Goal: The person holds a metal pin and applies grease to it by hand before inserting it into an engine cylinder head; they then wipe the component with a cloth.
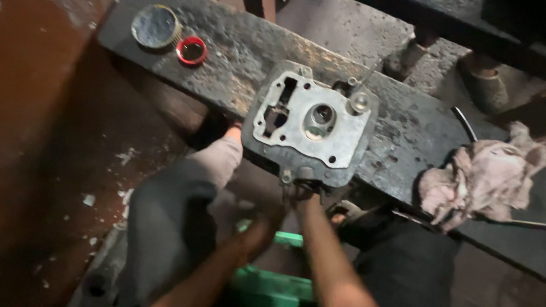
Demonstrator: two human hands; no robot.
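At the centre of the frame we see a grey metal cylinder head [310, 122] lying flat on a dark, grimy counter [243, 45] that runs from upper left to lower right; our right hand [297, 192] reaches up to its lower edge, fingers tucked beneath it, so we cannot tell how far they close; our left hand [265, 224] sits just below in shadow, its grip unclear; a round metal cap [156, 26] and a red ring [192, 50] rest at upper left; a crumpled pinkish rag [482, 175] lies at right.
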